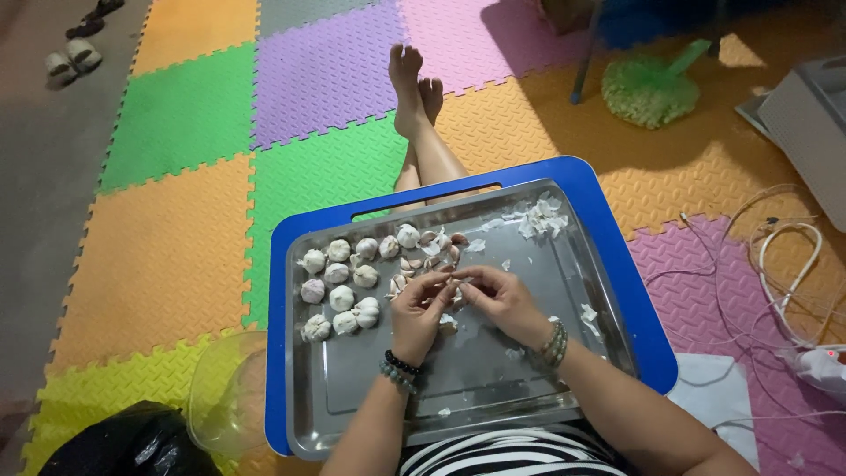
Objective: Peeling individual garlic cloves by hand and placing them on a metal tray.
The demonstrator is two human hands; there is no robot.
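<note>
Foam floor mats (176, 256) in orange, green, purple and pink underfoot, with sandals (70, 62) far off at the left edge. Near left: black bag (123, 445) and clear bowl (225, 388), the bowl just beside the blue tabletop (278, 353) across the lap. On the tabletop, a metal tray (370, 388), its rim close inside the blue edge all round.

Whole garlic bulbs (339, 286) clustered at the tray's far left; loose cloves (432, 251) just right of them. At the middle, left hand (419, 313) and right hand (502, 300) brought together, fingertips pinched narrow on one garlic clove (454, 284) held just above the tray floor. Judged to be mid-peel: skin being worked off a single clove. Seemingly called for now: a fine nail-tip pinch at the loose skin, a steady grip from the other hand, small motions only.

Torn skins (539, 216) heaped at the far right corner, a few flakes scattered along the right side. Near half of the tray bare, so open room toward the body; raised rim enough to stop stray pieces. Left side tight against the bulbs, right side freer.

Right of the tabletop: white cloth (714, 388) near, white cables (784, 264) looped over the pink mat, well apart from the hands. Far right, a green mop head (649, 88) and a white box (806, 123).
</note>
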